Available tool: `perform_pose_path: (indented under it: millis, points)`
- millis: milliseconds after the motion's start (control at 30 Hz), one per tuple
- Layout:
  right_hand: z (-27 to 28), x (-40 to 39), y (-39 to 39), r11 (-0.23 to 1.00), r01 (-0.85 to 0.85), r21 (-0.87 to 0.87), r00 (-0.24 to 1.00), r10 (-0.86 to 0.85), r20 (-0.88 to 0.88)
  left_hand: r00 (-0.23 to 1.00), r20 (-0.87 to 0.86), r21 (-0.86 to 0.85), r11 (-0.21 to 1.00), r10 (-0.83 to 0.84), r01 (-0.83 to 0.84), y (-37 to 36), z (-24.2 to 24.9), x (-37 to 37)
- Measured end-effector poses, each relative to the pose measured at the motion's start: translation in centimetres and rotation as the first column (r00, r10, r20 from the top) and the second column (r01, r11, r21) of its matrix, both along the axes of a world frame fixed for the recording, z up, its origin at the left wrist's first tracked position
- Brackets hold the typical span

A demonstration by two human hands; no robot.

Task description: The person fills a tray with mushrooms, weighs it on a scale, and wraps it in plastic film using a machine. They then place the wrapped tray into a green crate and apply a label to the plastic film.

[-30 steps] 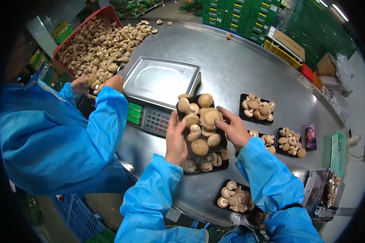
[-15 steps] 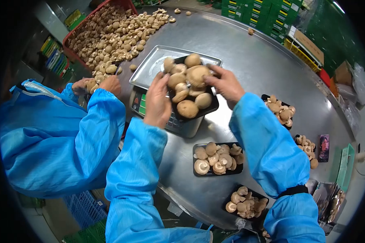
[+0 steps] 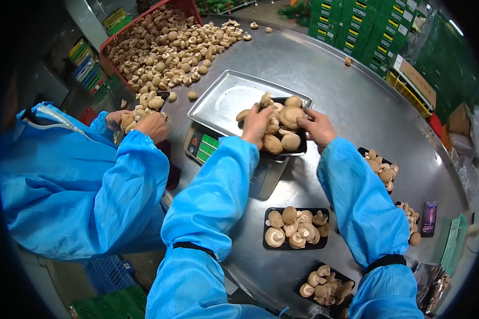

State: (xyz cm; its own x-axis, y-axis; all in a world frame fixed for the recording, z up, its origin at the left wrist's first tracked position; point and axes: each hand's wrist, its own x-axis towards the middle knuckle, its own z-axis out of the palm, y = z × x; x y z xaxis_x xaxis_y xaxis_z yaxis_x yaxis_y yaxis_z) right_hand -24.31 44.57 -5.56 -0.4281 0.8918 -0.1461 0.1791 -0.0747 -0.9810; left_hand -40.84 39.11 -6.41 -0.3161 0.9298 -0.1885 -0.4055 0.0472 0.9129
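A black tray [image 3: 303,146] heaped with shiitake mushrooms [image 3: 291,117] sits over the right part of the scale's metal pan [image 3: 218,98]. My left hand [image 3: 255,127] reaches over the tray's left side, its fingers closed around a mushroom [image 3: 265,100]. On the right, my right hand [image 3: 319,128] holds the tray's side, with fingertips against a large brown cap. Part of the tray's left side is hidden behind my left hand. The scale's green-lit display [image 3: 206,147] shows to the left of my left sleeve.
A red crate [image 3: 109,66] spills a pile of mushrooms [image 3: 165,48] at the back left. A co-worker's hands [image 3: 151,126] handle mushrooms at left. Filled black trays [image 3: 295,245] stand on the metal table [image 3: 367,106] nearby. A phone-sized object [image 3: 429,219] lies at right.
The view has shifted. My left hand has moved from beside the tray to over its mushrooms. The tray has moved slightly right relative to the scale. My right hand stays at the right side.
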Motion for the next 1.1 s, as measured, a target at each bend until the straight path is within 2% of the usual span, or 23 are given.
perform_pose_path:
  millis: [100,167,200,233,267,300,367,400,433,467,500,567,633,700,767,800,833,867,900,933,967,1033,1100]
  points:
    - [-0.7,-1.2,-0.3,0.999,0.005,0.039,0.997,-0.008,0.076,0.996,-0.069,-0.082,0.995,0.051,-0.056,0.5,-0.9,-2.6]
    - [-1.9,-0.1,-0.3,0.995,0.066,0.076,0.995,-0.072,0.075,0.956,-0.292,-0.094,0.994,0.026,-0.056,0.5,-1.9,-4.4]
    - [-1.4,1.3,-0.7,0.994,0.080,0.070,0.991,-0.086,0.099,0.939,-0.339,-0.088,0.992,0.058,-0.093,-0.9,0.5,-3.1]
    - [-1.3,2.6,-1.1,0.994,0.094,0.065,0.987,-0.101,0.123,0.898,-0.434,-0.045,0.995,0.065,-0.094,-1.0,-0.4,-4.0]
    - [-1.8,4.6,-1.5,0.990,0.078,0.120,0.976,-0.101,0.194,0.907,-0.413,-0.070,0.990,0.080,-0.119,-1.8,0.7,-3.7]
    - [-2.7,6.9,-1.7,0.978,-0.052,0.200,0.937,-0.021,0.349,0.860,-0.499,0.009,0.993,0.105,-0.116,-1.8,-0.6,-4.9]
    - [-6.2,11.6,-2.7,0.920,-0.288,0.266,0.799,0.078,0.596,0.503,-0.834,0.147,0.971,0.225,-0.190,-1.9,-2.9,-7.4]
    - [-7.1,13.4,-3.8,0.867,-0.438,0.239,0.684,0.149,0.714,0.507,-0.832,0.149,0.972,0.224,-0.184,-2.3,-3.2,-7.5]
    - [-6.0,13.8,-5.7,0.858,-0.497,0.133,0.528,0.177,0.831,0.064,-0.963,0.241,0.942,0.263,-0.234,-2.9,-3.4,-7.5]
    - [-6.6,14.5,-6.6,0.837,-0.547,0.035,0.407,0.230,0.884,-0.394,-0.889,0.346,0.907,0.235,-0.239,-3.3,-3.4,-7.7]
    - [-6.8,15.1,-7.3,0.835,-0.549,0.040,0.409,0.226,0.884,-0.396,-0.887,0.351,0.905,0.238,-0.241,-3.2,-3.7,-8.5]
    - [-7.2,15.9,-8.2,0.791,-0.611,-0.042,0.284,0.267,0.921,0.043,-0.977,0.198,0.963,0.209,-0.181,-3.3,-3.7,-9.5]
    - [-7.9,15.9,-7.8,0.773,-0.629,-0.087,0.255,0.310,0.916,0.057,-0.974,0.202,0.955,0.219,-0.220,-3.1,-3.2,-9.8]
    - [-7.8,15.4,-7.4,0.751,-0.649,-0.123,0.227,0.345,0.911,0.399,-0.865,0.195,0.937,0.304,-0.291,-2.9,-0.6,-8.6]
    - [-7.2,15.0,-7.3,0.781,-0.589,-0.207,0.271,0.432,0.860,0.550,-0.755,0.295,0.934,0.357,-0.200,-2.3,0.8,-6.6]
    - [-7.3,15.0,-7.3,0.780,-0.590,-0.209,0.269,0.434,0.860,0.550,-0.778,0.312,0.946,0.304,-0.081,-1.9,1.4,-5.6]
    - [-7.3,15.1,-7.2,0.817,-0.552,-0.166,0.344,0.405,0.847,0.544,-0.801,0.322,0.946,0.252,0.036,-1.7,2.1,-4.6]
    - [-7.3,15.3,-7.1,0.850,-0.512,-0.125,0.415,0.372,0.830,0.489,-0.857,0.245,0.964,0.164,0.106,-1.3,1.9,-4.1]
    - [-7.1,15.6,-6.7,0.847,-0.517,-0.125,0.410,0.374,0.832,0.425,-0.902,0.164,0.972,0.078,0.169,-1.0,1.8,-3.8]
    - [-6.8,16.0,-6.1,0.875,-0.485,0.010,0.516,0.277,0.811,0.350,-0.930,0.181,0.969,0.112,0.170,-0.7,1.3,-3.8]
    - [-6.3,16.2,-5.6,0.890,-0.434,0.142,0.615,0.177,0.769,0.351,-0.929,0.184,0.969,0.116,0.167,-0.9,1.5,-3.8]
    - [-3.8,16.4,-4.6,0.955,-0.285,0.083,0.785,0.183,0.592,0.456,-0.890,0.073,0.991,0.015,0.109,-1.4,2.0,-3.7]
    - [-1.4,16.1,-4.0,0.975,-0.164,0.149,0.919,0.096,0.382,0.487,-0.874,0.059,0.995,0.011,0.082,-2.0,2.0,-3.9]
